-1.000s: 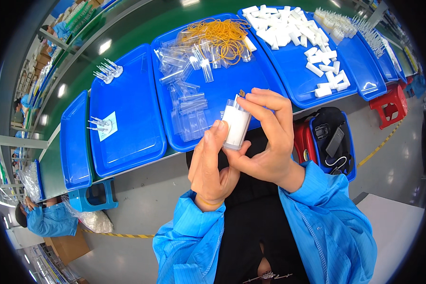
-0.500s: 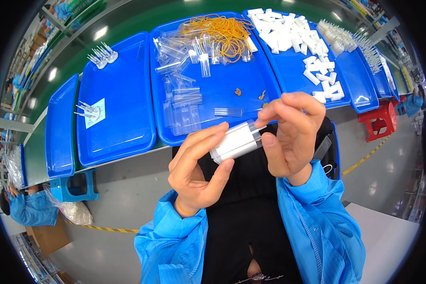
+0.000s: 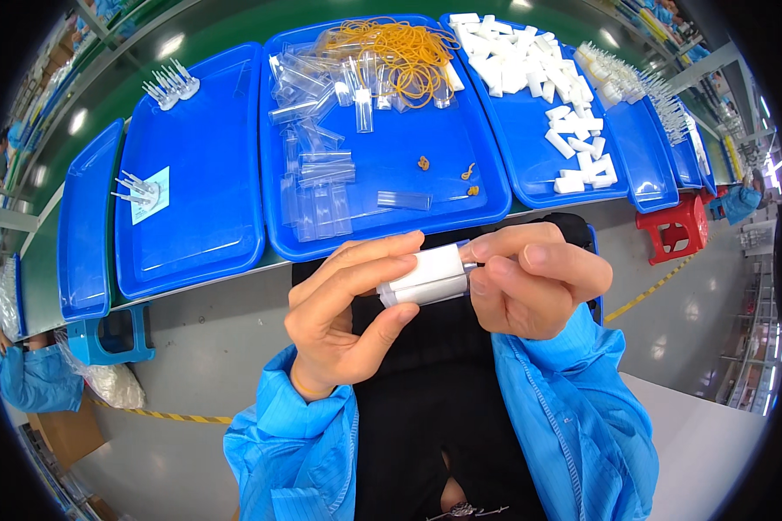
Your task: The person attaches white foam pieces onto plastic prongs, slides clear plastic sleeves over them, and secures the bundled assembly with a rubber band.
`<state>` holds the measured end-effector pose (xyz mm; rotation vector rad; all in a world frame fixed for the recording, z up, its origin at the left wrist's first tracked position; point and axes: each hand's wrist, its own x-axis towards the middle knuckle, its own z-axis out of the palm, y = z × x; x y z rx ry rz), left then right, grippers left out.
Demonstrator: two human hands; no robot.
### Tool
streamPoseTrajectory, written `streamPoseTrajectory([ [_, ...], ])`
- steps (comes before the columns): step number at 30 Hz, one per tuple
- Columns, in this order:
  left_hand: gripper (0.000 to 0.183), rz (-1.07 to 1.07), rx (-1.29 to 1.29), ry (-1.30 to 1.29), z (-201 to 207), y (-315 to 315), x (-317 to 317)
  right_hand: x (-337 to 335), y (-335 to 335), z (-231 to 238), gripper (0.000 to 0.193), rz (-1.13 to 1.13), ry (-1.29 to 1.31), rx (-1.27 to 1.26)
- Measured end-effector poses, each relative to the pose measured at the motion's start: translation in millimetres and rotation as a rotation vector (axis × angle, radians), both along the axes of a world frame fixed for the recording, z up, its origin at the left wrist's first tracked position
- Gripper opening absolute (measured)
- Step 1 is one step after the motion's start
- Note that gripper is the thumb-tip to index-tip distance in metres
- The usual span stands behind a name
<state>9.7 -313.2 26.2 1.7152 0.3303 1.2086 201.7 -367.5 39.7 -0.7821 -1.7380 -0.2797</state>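
Note:
My left hand (image 3: 343, 313) is closed round a bundle of white blocks (image 3: 426, 271) with clear plastic showing at both ends. Its fingers lie along the top and the thumb presses from below. At the bundle's right end my right hand (image 3: 539, 278) is curled, with thumb and fingertips pinched together against the clear plastic. Whatever small piece sits between those fingertips is hidden. Just beyond the hands, a blue tray (image 3: 391, 230) holds clear plastic sleeves (image 3: 321, 204), a heap of yellow rubber bands (image 3: 400, 52) and a lone clear sleeve (image 3: 404, 201) near its front edge.
To the right, another blue tray (image 3: 530, 187) carries many white blocks (image 3: 530, 61). A tray on the left (image 3: 195, 234) bears white pronged pieces (image 3: 172, 85) and a pale card (image 3: 152, 200). Red (image 3: 673, 230) and blue (image 3: 109, 339) stools stand below the table edge.
My right hand has come down and its fingers have curled inward at the bundle's end. The bundle is turned a little flatter. The whole view has shifted slightly.

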Motion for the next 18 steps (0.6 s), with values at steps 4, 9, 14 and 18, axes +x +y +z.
streamPoseTrajectory([
  [4, 0.034, -0.004, 0.000, -0.022, -0.2, -0.8, 0.7, 2.1, 4.5, 0.9, 0.030, 0.021, -0.005, 0.023],
  [9, 0.033, 0.031, -0.023, -0.026, -2.4, -1.5, 2.5, -2.3, 0.3, -7.2, 0.034, -0.010, 0.095, 0.003],
  [14, 0.034, 0.021, -0.021, -0.006, -2.1, 1.6, -0.1, -2.6, -2.1, -2.9, 0.035, -0.015, 0.060, -0.061],
  [18, 0.036, 0.020, -0.041, -0.004, -3.4, -0.1, -0.9, 1.2, 1.3, -0.4, 0.036, 0.064, 0.061, -0.059],
])
